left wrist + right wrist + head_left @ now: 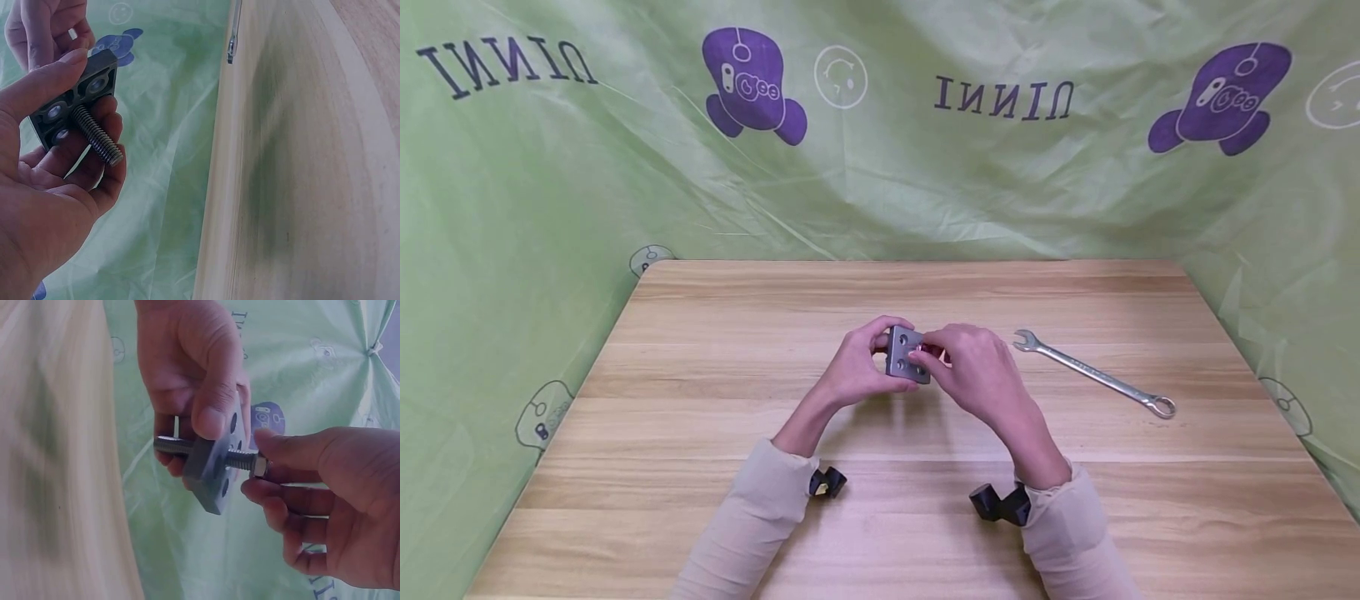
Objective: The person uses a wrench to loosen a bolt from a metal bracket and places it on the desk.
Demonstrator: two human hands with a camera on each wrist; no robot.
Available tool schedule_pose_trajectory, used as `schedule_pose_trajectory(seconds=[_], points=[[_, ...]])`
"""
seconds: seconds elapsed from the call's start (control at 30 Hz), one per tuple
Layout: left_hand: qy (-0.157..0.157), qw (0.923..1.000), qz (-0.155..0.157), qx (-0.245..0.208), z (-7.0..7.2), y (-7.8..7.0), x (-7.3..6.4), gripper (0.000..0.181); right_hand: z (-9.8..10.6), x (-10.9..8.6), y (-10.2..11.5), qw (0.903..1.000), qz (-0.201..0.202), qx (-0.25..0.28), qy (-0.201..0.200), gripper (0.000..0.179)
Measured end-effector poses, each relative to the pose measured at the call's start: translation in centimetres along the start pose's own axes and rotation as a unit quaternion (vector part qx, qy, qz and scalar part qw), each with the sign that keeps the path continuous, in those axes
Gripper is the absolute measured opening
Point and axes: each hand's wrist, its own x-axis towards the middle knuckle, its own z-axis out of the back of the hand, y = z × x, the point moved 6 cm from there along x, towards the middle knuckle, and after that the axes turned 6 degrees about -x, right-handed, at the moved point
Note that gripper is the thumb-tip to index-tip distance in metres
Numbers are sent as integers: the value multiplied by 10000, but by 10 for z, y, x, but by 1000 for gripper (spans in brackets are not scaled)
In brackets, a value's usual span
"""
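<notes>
My left hand grips a small grey square plate by its edges, above the table. The plate has round holes near its corners, and its back is ribbed. Through the plate's middle runs a threaded bolt, its shank sticking out past the back. On the front side my right hand pinches the bolt's hex head between thumb and forefinger. A stretch of thread shows between head and plate in the right wrist view.
A combination wrench lies slantwise on the wooden table, to the right of my hands. Green printed cloth hangs behind the table and along its sides. Black wrist cameras sit at both sleeve cuffs.
</notes>
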Motion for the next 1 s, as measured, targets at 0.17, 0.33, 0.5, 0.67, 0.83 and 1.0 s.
schedule_pose_trajectory(seconds=[0.17, 0.33, 0.5, 0.67, 0.83, 1.0], points=[[19, 10000, -18, 47, 0, 0, 0, 71, 4, -2, 3, 9972, 696, 89, -243, 22], [25, 10000, -63, 28, 1, 0, 0, 71, 7, -3, 8, 9889, 1366, 191, -555, 23], [-10, 10000, -16, 52, 1, 0, 0, 71, 8, -4, 10, 9830, 1626, 292, -806, 30], [-14, 10000, 22, 46, 1, -1, 0, 71, 8, -4, 9, 9837, 1595, 337, -755, 30], [-23, 10000, -11, 44, 1, 0, 0, 70, 8, -4, 8, 9858, 1517, 378, -615, 23], [-16, 10000, -21, 1, 1, 1, 0, 69, 9, -3, 5, 9912, 1146, 326, -581, 26]])
